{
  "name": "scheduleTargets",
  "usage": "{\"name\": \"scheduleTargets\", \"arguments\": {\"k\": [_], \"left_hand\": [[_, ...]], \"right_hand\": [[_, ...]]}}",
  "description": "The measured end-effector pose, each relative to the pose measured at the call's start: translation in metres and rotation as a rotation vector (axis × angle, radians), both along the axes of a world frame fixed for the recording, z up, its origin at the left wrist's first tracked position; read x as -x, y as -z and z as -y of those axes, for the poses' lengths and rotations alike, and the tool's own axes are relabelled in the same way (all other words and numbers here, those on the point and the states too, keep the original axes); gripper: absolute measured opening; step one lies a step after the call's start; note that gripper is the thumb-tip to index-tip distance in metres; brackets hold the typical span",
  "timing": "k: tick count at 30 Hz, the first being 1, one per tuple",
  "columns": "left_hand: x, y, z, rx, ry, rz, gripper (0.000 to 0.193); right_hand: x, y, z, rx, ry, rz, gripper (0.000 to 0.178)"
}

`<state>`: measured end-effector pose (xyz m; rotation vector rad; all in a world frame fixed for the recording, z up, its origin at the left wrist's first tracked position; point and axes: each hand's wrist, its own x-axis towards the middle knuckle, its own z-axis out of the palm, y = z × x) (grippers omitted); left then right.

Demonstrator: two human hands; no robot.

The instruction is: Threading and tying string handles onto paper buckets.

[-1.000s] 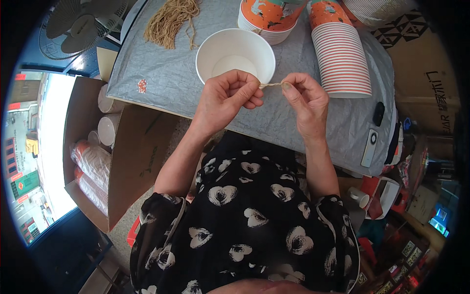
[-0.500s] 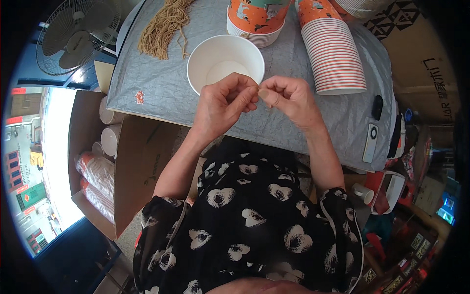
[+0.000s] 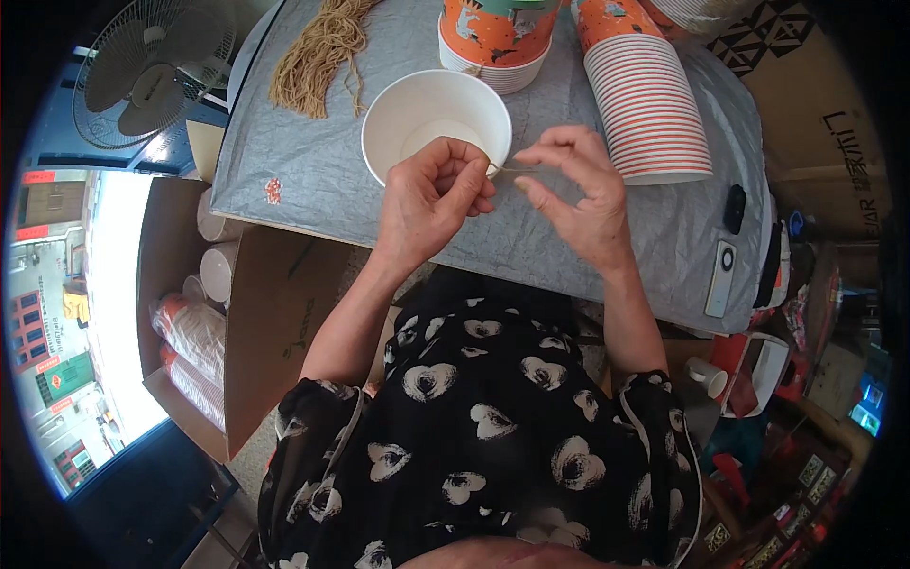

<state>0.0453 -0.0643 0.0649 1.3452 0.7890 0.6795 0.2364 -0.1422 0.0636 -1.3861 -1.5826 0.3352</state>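
My left hand (image 3: 427, 199) is closed in a pinch on a thin tan cord (image 3: 506, 169). A short end of that cord sticks out to the right of its fingertips. Beside it is my right hand (image 3: 590, 209), thumb and forefinger spread apart around the loose end without closing on it. Just behind my left hand, a large white paper tub (image 3: 387, 128) stands with its mouth toward me; the left fingers overlap its near rim in the picture. A bundle of tan cords (image 3: 318, 62) lies at the far left of the table.
Orange patterned tubs (image 3: 498, 43) stand stacked behind the white one. A long nested stack of tubs (image 3: 654, 109) lies at right. A small black object (image 3: 734, 209) and a white remote-like device (image 3: 721, 278) sit by the right edge. A cardboard box (image 3: 275, 322) with wrapped tubs stands left.
My right hand has moved slightly right, away from the left hand, and its pinch has opened. The cord end now shows between the two hands. My left hand has stayed nearly still.
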Motion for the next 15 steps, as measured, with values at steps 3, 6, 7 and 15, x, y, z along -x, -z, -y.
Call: {"name": "scheduleTargets", "arguments": {"k": [3,6,7,15], "left_hand": [[-0.002,0.005,0.0,-0.041,0.042,0.001,0.016],[-0.004,0.0,0.001,-0.048,0.069,-0.037,0.015],[-0.004,0.0,0.001,-0.049,0.069,-0.041,0.015],[-0.005,0.0,-0.002,-0.013,0.129,-0.049,0.014]], "right_hand": [[0.011,0.001,-0.001,-0.064,-0.003,0.081,0.031],[0.015,0.01,-0.003,-0.13,0.04,0.197,0.03],[0.015,0.012,-0.005,-0.159,0.039,0.217,0.03],[0.014,0.03,-0.005,-0.185,0.042,0.139,0.027]]}}
